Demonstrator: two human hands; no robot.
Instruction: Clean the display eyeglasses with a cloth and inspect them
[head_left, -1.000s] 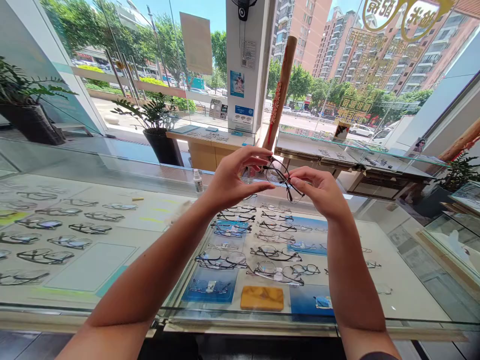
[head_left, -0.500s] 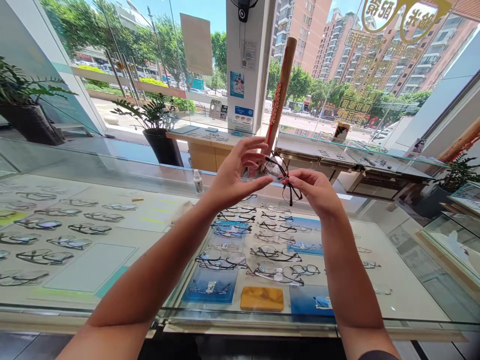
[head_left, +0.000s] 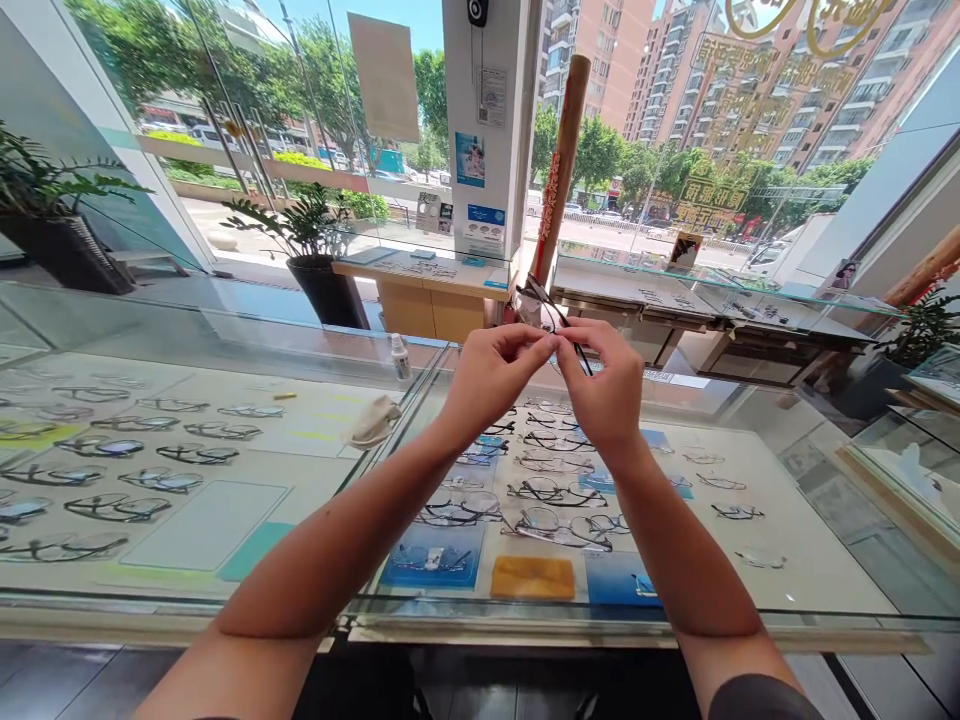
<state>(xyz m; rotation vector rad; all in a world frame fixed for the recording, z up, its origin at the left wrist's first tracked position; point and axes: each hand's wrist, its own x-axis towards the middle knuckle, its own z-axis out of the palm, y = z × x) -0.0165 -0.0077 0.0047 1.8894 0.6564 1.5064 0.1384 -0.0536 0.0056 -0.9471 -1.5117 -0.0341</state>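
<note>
A pair of dark-framed eyeglasses [head_left: 537,300] is held up above the glass counter, tilted, one lens to the upper left. My right hand [head_left: 604,385] is closed on the frame near its middle, with thumb and fingers pinched together. My left hand [head_left: 502,375] is closed too, its thumb and fingertips meeting the right fingertips at the eyeglasses. Part of the frame is hidden behind the fingers of both hands.
Below lies the glass display counter [head_left: 817,560] with rows of eyeglasses and an orange-yellow case [head_left: 532,577] inside. A small white bottle [head_left: 400,357] and a grey cloth [head_left: 375,421] are left of my hands. A wooden post [head_left: 564,170] rises beyond.
My left hand has moved from spread fingers beside the eyeglasses to a pinch at them. The right hand has shifted left, and the eyeglasses are turned. The grey cloth is now uncovered.
</note>
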